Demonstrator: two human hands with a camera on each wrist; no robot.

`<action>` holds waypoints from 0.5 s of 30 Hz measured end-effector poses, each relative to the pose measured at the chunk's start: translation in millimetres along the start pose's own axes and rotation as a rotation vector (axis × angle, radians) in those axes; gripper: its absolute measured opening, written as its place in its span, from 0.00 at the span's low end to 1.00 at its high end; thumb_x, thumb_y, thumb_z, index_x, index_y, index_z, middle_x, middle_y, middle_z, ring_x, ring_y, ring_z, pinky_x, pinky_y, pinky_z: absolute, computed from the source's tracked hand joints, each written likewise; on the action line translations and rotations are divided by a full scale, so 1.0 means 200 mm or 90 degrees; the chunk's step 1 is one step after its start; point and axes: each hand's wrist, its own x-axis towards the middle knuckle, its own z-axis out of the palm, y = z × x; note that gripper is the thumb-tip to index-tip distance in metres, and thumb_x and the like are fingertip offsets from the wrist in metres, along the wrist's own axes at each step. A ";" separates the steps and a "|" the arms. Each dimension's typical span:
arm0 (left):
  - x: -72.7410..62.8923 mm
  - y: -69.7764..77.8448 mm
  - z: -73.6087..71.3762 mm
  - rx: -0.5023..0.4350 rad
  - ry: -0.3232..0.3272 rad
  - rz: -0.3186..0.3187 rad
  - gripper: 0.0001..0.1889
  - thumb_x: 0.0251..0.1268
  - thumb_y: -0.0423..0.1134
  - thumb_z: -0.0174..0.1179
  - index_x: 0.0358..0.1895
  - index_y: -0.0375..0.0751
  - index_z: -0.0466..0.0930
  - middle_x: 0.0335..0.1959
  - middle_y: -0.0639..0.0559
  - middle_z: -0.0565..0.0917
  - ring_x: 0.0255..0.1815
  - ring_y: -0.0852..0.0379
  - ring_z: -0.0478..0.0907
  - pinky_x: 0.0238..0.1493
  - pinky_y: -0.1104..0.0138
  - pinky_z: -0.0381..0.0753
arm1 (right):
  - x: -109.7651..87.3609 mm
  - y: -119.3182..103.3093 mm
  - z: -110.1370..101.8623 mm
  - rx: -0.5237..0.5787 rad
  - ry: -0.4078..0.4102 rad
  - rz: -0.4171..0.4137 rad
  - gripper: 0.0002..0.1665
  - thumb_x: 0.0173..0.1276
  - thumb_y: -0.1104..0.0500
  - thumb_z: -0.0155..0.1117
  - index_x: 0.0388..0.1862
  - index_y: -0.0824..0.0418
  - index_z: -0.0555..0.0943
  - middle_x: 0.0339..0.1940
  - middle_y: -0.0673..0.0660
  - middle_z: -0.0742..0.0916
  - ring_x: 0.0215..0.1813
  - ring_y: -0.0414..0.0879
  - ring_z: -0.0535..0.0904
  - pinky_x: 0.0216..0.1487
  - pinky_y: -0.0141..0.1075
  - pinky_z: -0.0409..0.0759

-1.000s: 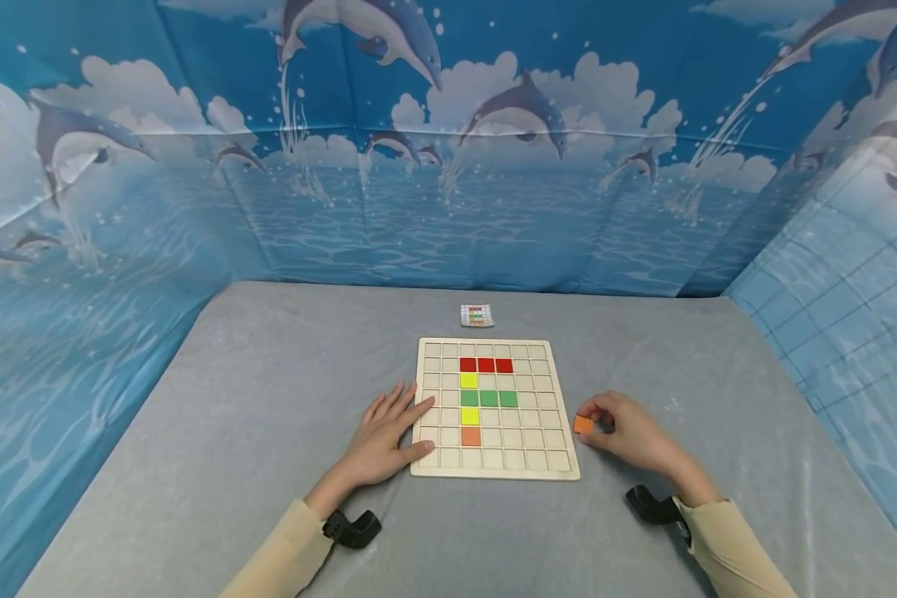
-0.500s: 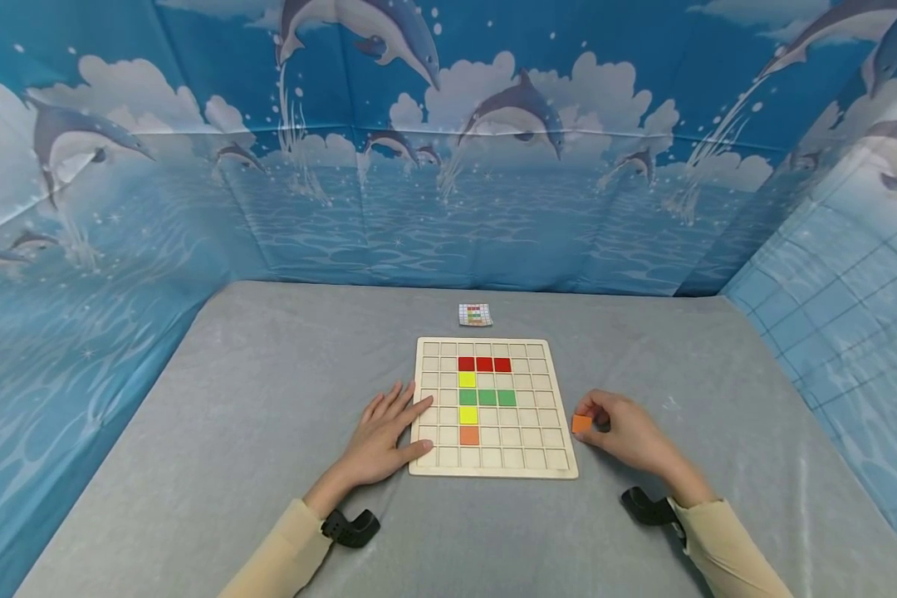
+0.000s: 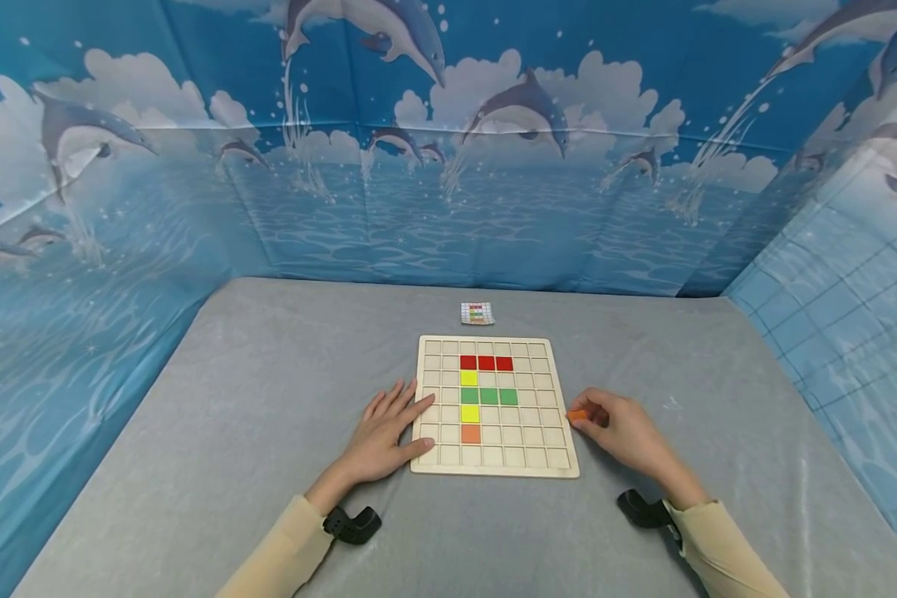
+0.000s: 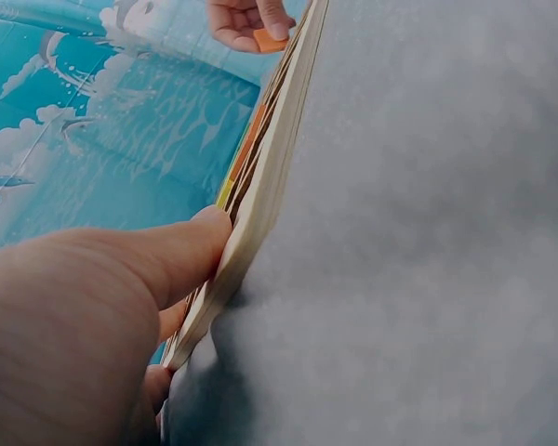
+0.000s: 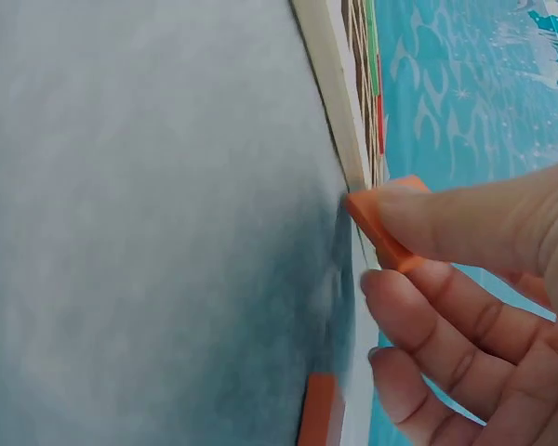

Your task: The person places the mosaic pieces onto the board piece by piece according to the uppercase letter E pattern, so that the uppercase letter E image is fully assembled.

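Note:
A pale wooden grid board (image 3: 538,457) lies flat on the table. Set in its squares are three red tiles (image 3: 486,363), two yellow tiles, three green tiles (image 3: 489,396) and one orange tile (image 3: 471,433). My left hand (image 3: 384,438) rests spread at the board's left edge, thumb and index fingertip on the rim. At the right edge, my right hand (image 3: 629,430) pinches another orange tile (image 5: 383,223) between thumb and fingers, tilted close to the board's side. Whether it touches the board I cannot tell.
A second orange-brown block (image 5: 319,413) lies on the grey table cloth (image 3: 194,432) near my right hand; the head view hides it. Behind the board lies a small card (image 3: 477,313) with a coloured grid pattern. A blue dolphin curtain (image 3: 448,224) borders the table.
My right hand has shifted slightly left and up toward the board, and the orange tile in it has turned so less of its face shows. My left hand stays put.

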 end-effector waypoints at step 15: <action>0.00 0.01 0.00 -0.004 0.002 -0.002 0.34 0.67 0.57 0.54 0.73 0.49 0.60 0.75 0.45 0.48 0.75 0.48 0.38 0.69 0.50 0.35 | 0.02 -0.13 0.06 0.060 0.081 -0.105 0.12 0.56 0.69 0.72 0.34 0.56 0.79 0.29 0.45 0.81 0.28 0.37 0.76 0.29 0.32 0.76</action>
